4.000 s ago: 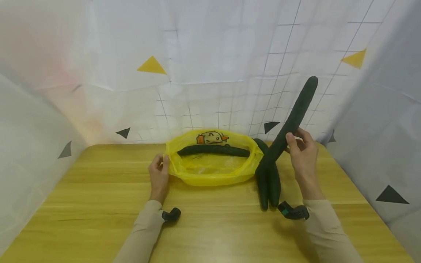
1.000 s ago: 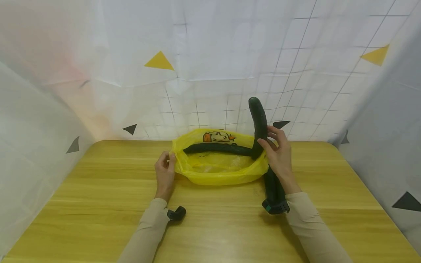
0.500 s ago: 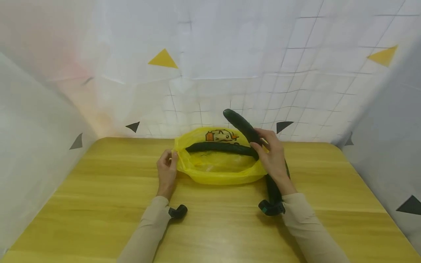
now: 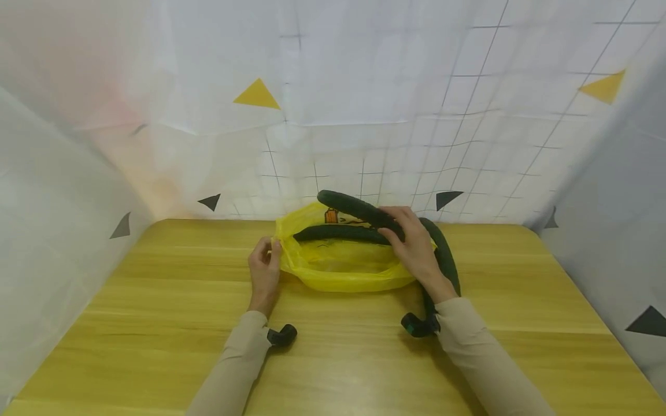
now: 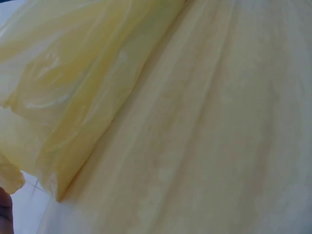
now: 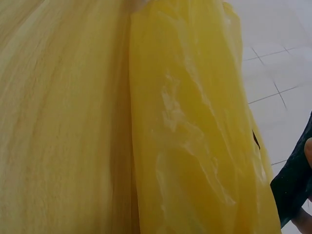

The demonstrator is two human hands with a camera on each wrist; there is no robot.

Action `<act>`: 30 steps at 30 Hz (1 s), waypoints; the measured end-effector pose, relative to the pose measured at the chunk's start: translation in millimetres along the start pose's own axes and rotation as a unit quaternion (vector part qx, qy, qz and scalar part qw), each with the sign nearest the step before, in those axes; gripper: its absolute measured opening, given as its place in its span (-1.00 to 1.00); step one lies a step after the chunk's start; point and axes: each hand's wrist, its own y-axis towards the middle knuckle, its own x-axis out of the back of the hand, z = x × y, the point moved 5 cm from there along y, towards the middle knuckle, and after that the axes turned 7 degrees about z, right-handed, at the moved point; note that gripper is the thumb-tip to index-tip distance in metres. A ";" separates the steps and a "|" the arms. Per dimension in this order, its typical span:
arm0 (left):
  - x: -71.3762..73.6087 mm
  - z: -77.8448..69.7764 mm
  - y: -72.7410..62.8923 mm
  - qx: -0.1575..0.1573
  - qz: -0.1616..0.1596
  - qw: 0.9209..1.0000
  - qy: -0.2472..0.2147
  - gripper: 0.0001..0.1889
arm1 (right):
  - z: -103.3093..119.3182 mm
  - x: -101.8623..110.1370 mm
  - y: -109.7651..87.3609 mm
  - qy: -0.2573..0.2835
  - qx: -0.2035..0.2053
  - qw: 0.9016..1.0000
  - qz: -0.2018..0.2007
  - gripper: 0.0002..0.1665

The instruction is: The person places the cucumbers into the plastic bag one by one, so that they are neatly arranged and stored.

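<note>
My left hand (image 4: 264, 270) pinches the left edge of a yellow plastic bag (image 4: 354, 281), whose mouth gapes upward. Over the bag's right part, my right hand (image 4: 414, 245) grips a dark green cucumber (image 4: 350, 204) that slants up to the left across the mouth. Another cucumber (image 4: 338, 232) lies inside along the back of the bag. In the right wrist view, fingers (image 6: 309, 151) show on the held cucumber (image 6: 293, 187), beside the bag (image 6: 195, 122). The left wrist view holds the bag's folds (image 5: 92, 73) and a bit of a finger at the lower left.
To the right of the bag, a further cucumber (image 4: 444, 257) lies on the wooden table (image 4: 343, 370), partly hidden by my right hand and wrist. White sheets (image 4: 333, 86) with grid lines and coloured triangles rise behind the table and at both sides.
The right hand has moved left from beside the bag to above its mouth. Its cucumber has swung from leaning right to slanting left and lower. The left hand keeps its pinch on the bag.
</note>
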 end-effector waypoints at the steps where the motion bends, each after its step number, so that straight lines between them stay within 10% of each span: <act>1: 0.2 0.0 0.0 0.000 0.000 1.000 -0.002 -0.77 | 0.1 -1.2 0.6 -0.003 0.000 1.000 0.004 -0.45; 30: 3.4 -0.8 -0.7 -0.009 -0.031 0.999 0.003 -0.77 | 11.3 -25.2 4.2 -0.092 0.057 0.991 0.082 -0.48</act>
